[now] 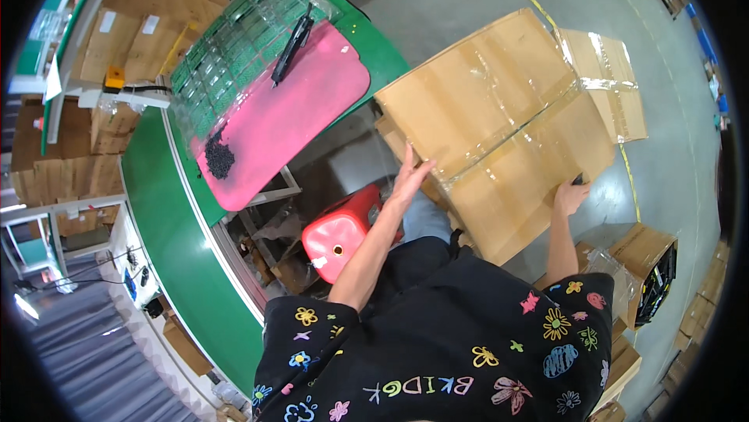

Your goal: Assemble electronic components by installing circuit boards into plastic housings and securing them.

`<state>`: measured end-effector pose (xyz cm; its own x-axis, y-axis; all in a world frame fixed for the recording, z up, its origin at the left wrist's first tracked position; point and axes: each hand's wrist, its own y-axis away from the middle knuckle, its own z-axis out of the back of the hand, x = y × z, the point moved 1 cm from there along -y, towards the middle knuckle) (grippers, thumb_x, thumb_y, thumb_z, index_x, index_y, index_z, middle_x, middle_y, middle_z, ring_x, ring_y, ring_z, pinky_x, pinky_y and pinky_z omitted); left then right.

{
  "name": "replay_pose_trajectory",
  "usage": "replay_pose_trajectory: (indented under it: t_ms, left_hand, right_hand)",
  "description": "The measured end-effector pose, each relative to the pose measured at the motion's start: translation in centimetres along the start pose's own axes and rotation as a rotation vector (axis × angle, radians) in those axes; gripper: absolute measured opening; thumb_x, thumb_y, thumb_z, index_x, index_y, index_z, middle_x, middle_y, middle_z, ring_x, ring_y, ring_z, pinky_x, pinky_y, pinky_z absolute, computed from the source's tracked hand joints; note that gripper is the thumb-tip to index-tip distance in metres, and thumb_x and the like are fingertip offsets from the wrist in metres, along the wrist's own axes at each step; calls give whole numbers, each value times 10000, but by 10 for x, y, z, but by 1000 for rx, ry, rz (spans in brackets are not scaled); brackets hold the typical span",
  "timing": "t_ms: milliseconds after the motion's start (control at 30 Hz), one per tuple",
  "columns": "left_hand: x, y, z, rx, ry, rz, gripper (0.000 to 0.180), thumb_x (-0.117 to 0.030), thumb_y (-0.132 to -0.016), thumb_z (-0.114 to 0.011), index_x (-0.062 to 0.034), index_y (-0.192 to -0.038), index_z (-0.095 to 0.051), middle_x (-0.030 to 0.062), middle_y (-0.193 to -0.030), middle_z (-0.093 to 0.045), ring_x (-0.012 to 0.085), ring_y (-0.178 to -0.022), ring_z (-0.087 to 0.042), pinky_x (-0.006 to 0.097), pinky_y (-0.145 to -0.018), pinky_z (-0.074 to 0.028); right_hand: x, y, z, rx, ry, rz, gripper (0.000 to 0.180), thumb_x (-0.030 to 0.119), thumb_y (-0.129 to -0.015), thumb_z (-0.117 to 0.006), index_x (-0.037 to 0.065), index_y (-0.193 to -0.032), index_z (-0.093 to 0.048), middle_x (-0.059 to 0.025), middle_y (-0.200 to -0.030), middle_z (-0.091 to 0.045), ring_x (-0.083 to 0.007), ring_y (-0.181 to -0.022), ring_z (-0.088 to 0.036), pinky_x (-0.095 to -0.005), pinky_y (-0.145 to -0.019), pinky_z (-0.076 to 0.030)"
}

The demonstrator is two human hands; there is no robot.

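A large brown cardboard box (499, 86), its flaps shut along a seam under clear tape, stands in front of me, right of the workbench. My left hand (411, 179) touches its near left edge, fingers stretched and thumb apart. At the near right side of the box is my right hand (572, 197), its fingers closed around a small black object (578, 179). Most of that object is hidden in the hand, so its kind cannot be made out. Left of my left forearm sits a red plastic stool (337, 241) with a hole in its top.
A pink mat (285, 122) on the green workbench bears a pile of small black parts (219, 155), a black electric screwdriver (293, 49) and clear compartment trays (234, 40). Another carton (605, 83) lies beyond the box. An open carton (651, 270) with black items stands at right.
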<state>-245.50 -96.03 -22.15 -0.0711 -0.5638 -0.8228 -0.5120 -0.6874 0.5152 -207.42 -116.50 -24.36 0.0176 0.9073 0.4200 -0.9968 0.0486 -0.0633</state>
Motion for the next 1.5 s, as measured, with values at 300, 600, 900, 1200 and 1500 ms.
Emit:
replay_pose_trajectory:
  t_ms: [300, 600, 900, 1200, 1500]
  left_hand:
    - [2, -3, 28, 165, 122, 68, 624, -242, -946, -504, -106, -1484, -219, 139, -1511, -290, 282, -1343, -366, 434, -1035, -358]
    - [0, 56, 110, -158, -119, 239, 394, -246, -950, -514, -58, -1295, -486, 117, -1203, -598, 217, -1052, -594, 341, -816, -480]
    - [-25, 82, 106, -173, -170, 315, 319, -215, -967, -499, -34, -1228, -523, 94, -1091, -628, 181, -953, -616, 301, -779, -484]
    - [-41, 77, 119, -152, -159, 283, 306, -189, -963, -489, -23, -1218, -523, 100, -1089, -627, 179, -950, -620, 288, -791, -489]
    - [-117, -28, 64, 201, -366, 32, 250, -172, -966, -509, -23, -1163, -553, 69, -1012, -616, 133, -902, -585, 261, -779, -459]
  right_hand:
    - [17, -48, 0, -347, 95, 534, 201, 116, -746, -629, 53, -935, -649, -158, -1091, -610, -350, -1041, -556, -424, -881, -451]
    - [169, -125, -52, 285, -340, 36, 537, 389, -926, -480, -66, -1168, -328, -350, -987, -602, -484, -950, -598, -523, -787, -466]
    - [222, -152, -80, 267, -30, 169, 374, 144, -890, -467, 48, -1223, -325, -308, -1053, -614, -460, -991, -609, -518, -846, -489]
    - [227, -157, -78, 336, -70, 136, 392, 177, -873, -461, 36, -1223, -353, -319, -1126, -582, -471, -1075, -561, -535, -908, -452]
    - [187, -43, -75, 545, -4, 15, 406, 166, -850, -448, 32, -1227, -379, -333, -1097, -583, -496, -1050, -557, -549, -907, -445]
